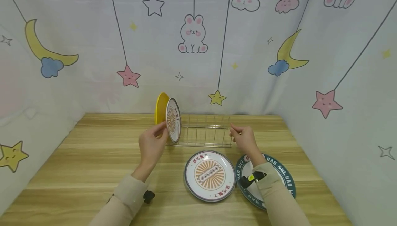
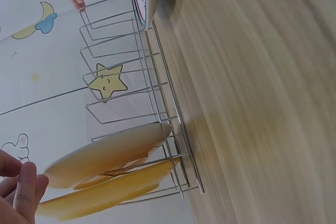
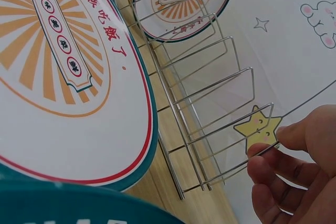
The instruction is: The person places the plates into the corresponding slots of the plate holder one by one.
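A wire dish rack (image 1: 204, 136) stands on the table, with a yellow plate (image 1: 160, 108) and a white patterned plate (image 1: 173, 119) upright in its left end. My left hand (image 1: 153, 143) is at the white plate's left rim, fingers bent. In the left wrist view the left fingertips (image 2: 26, 182) lie close to that plate's edge (image 2: 105, 153); whether they pinch it is hidden. At the rack's right end, my right hand (image 1: 245, 139) pinches the end wire between thumb and fingers, as the right wrist view shows (image 3: 294, 156).
A second white patterned plate (image 1: 211, 176) lies face up in front of the rack. Right of it is a larger plate with a dark green lettered rim (image 1: 283, 174), partly under my right forearm. A curtain with cartoon prints (image 1: 192, 74) hangs behind the wooden table (image 1: 93, 157).
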A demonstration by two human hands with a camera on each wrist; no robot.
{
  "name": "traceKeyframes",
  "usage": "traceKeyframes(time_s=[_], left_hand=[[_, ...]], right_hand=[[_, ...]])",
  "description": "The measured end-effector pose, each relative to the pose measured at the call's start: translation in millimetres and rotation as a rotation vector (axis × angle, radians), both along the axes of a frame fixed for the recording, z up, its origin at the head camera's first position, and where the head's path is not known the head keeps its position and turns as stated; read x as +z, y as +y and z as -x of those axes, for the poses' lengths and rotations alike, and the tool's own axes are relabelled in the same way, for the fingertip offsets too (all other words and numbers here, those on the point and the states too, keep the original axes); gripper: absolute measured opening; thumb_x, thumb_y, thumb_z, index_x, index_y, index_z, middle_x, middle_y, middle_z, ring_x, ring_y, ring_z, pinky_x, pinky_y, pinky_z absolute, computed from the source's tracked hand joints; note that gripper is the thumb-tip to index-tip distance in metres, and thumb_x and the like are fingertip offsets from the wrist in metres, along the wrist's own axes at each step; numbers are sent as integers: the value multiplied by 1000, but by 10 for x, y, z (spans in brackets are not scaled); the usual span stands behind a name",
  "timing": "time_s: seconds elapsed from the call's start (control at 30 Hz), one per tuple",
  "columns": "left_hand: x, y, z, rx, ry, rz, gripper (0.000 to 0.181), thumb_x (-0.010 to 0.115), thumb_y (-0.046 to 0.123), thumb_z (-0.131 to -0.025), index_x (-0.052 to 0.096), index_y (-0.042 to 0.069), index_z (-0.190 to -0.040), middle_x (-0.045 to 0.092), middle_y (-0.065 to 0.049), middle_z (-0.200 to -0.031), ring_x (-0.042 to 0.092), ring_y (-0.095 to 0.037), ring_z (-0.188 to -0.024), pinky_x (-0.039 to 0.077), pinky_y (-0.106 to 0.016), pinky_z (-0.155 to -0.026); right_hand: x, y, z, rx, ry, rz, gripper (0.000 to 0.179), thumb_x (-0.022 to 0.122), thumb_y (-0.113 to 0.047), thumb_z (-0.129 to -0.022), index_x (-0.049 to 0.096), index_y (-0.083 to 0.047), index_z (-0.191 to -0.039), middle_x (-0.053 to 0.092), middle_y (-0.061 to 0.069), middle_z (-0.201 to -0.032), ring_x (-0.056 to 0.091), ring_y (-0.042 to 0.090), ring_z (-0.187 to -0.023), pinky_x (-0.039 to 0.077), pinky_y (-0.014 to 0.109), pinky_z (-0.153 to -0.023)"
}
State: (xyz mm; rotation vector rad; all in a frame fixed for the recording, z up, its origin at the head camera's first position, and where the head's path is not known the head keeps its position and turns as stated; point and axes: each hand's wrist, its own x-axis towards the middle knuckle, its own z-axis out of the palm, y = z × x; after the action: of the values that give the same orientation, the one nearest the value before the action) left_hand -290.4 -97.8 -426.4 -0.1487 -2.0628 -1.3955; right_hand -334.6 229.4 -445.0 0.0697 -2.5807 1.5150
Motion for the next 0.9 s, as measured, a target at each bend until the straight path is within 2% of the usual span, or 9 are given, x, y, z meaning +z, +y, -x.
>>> traceKeyframes(time_s=[0.2,0.43,0.63,0.8,0.9], left_hand=[[29,10,-95,-20,14,-44,24,69,-4,-84,73,-4,-108,73,-17,-103,72,-27,-88,54,-14,-67],[39,43,-203,-70,-15,-63,24,72,-4,-85,72,-6,-108,73,-18,-102,72,-27,-87,55,-16,-68],[10,60,-250,-138,-97,-64,25,72,0,-85,71,-5,-110,72,-18,-107,72,-26,-89,57,-20,-71],[-32,69,-268,-199,-193,-74,27,74,3,-87,71,-3,-113,71,-15,-112,71,-25,-93,57,-23,-75],[-69,77,-266,-229,-224,-82,29,73,2,-87,70,-4,-114,70,-17,-113,71,-26,-94,57,-24,-77]], right_hand=[[-28,13,31,-4,-16,-23,33,57,-9,-101,60,-1,-133,71,18,-96,67,36,-79,50,22,-53],[-38,-9,45,-18,-21,-35,33,57,-8,-101,60,-3,-133,71,17,-94,61,20,-67,45,22,-49],[-21,-34,42,-16,-43,-31,35,55,-7,-101,57,0,-135,69,22,-97,57,17,-64,43,21,-48],[-34,-38,62,-10,-23,-31,35,54,-6,-101,55,3,-135,68,24,-95,54,14,-60,42,20,-47],[-52,-34,75,-8,-11,-30,35,53,-5,-101,55,4,-135,67,25,-94,52,11,-57,41,19,-46]])
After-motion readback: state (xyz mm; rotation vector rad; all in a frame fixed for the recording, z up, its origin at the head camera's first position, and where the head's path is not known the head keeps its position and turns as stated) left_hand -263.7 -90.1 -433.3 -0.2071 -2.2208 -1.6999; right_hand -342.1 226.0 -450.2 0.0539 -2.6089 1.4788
